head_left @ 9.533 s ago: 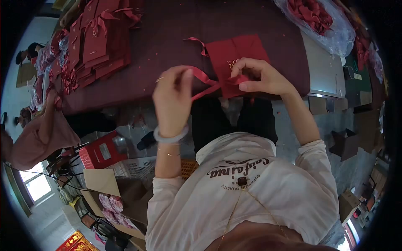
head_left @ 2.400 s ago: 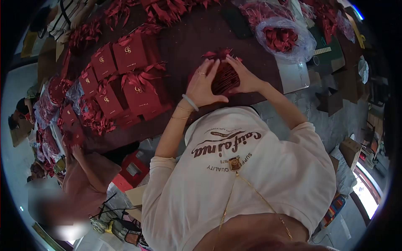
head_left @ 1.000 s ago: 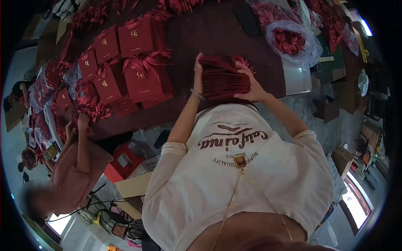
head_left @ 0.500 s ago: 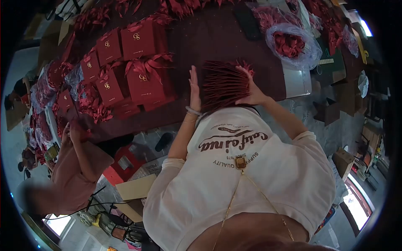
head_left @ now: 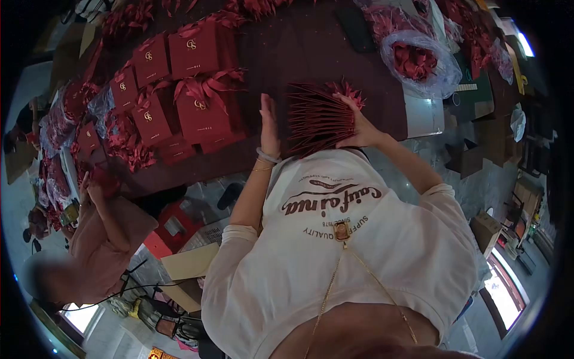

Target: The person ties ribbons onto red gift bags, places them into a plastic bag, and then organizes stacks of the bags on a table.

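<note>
Nearest are a white shirt [head_left: 382,239] with dark lettering and a gold pendant [head_left: 342,231] lying on it. To the left and near are an open cardboard box [head_left: 190,261] and a red crate [head_left: 174,230].

At the near edge of the dark red tablecloth [head_left: 281,60], the right hand [head_left: 362,127] grips the right side of a stack of red folded bags [head_left: 320,119]. Its fingers curve over the far right corner, by the ribbon ends [head_left: 348,93], and its thumb side lies lower, against the near right part. The bags stand on edge, pressed together on the right and fanned apart toward the left.

The left hand [head_left: 269,128] is open, its fingers straight and close together, pointing away from the body. It is just beside the fanned left edges, with a gap between, and touches none of them.

Farther left, a co-worker's hands [head_left: 91,186] are at a red item [head_left: 106,180]. Beyond the left hand, rows of red gift bags [head_left: 203,122] with ribbons and gold marks rest on the cloth. Far right are a pale flat box [head_left: 424,116] and a clear plastic bag [head_left: 445,72] of red ribbons; left of the bag lies a dark flat object [head_left: 354,30].
</note>
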Demonstrator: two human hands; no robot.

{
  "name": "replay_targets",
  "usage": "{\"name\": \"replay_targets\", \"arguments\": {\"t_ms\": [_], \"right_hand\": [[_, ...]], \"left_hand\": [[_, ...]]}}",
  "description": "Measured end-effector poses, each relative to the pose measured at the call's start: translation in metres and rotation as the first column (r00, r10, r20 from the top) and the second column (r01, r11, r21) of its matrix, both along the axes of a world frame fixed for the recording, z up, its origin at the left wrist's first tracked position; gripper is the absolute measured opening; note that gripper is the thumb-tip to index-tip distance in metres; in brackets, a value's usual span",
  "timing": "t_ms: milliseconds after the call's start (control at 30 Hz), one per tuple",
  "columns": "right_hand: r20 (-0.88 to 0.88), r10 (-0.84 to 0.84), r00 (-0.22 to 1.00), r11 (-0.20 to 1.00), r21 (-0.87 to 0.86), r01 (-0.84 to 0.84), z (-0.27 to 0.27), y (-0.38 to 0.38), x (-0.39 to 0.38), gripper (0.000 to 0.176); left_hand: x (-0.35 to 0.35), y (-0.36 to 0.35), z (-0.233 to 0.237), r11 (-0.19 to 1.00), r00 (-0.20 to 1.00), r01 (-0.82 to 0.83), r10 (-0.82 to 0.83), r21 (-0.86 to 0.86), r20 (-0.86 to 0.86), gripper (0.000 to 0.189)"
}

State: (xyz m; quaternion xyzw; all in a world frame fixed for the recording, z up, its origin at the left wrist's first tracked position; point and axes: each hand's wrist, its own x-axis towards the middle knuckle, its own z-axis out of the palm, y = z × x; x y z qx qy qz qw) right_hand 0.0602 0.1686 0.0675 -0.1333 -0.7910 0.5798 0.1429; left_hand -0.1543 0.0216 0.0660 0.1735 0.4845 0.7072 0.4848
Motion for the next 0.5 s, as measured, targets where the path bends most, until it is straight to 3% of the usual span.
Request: {"name": "replay_targets", "arguments": {"t_ms": [33,67,133,167,233,267,300,367,433,500], "right_hand": [[-0.026,0.003,1.000,1.000,0.024,-0.002,0.000,0.001,0.000,0.110],[-0.022,0.001,1.000,1.000,0.019,-0.001,0.001,0.001,0.000,0.110],[-0.016,-0.020,1.000,0.997,0.079,0.022,0.000,0.001,-0.001,0.108],[-0.013,-0.020,1.000,0.997,0.074,0.021,0.000,0.000,-0.001,0.108],[-0.058,-0.038,0.998,0.998,0.049,0.040,-0.001,-0.002,-0.002,0.107],[-0.055,-0.039,0.998,0.998,0.042,0.041,-0.002,-0.003,-0.002,0.107],[-0.051,-0.049,0.998,0.998,0.041,0.051,-0.003,-0.004,-0.002,0.107],[-0.044,-0.056,0.997,0.997,0.041,0.058,-0.004,-0.005,-0.003,0.106],[-0.075,-0.076,0.994,0.996,-0.046,0.073,-0.003,-0.007,-0.006,0.107],[-0.064,-0.050,0.997,0.998,0.028,0.052,0.002,-0.007,-0.009,0.106]], "left_hand": [[0.002,-0.004,0.018,0.997,0.991,-0.064,0.060,-0.033,-0.116,0.060],[0.000,-0.009,0.024,0.997,0.992,-0.063,0.058,-0.038,-0.113,0.060],[-0.008,-0.023,0.029,0.919,0.924,-0.116,0.239,-0.376,0.299,0.052],[0.003,-0.051,-0.001,0.999,0.964,-0.026,0.034,0.036,-0.264,0.044],[0.011,-0.072,0.026,0.991,0.960,0.119,-0.129,-0.057,-0.248,0.048],[0.010,-0.084,0.005,0.970,0.883,0.191,-0.238,-0.153,-0.404,0.054],[0.012,-0.085,0.010,0.968,0.884,0.192,-0.241,-0.159,-0.400,0.054],[0.021,-0.077,0.032,0.908,0.654,0.261,-0.416,-0.327,-0.632,0.058],[0.029,-0.071,0.038,0.904,0.651,0.268,-0.424,-0.332,-0.630,0.060],[0.037,-0.064,0.031,0.846,0.754,0.458,-0.532,-0.272,-0.386,0.058]]}}
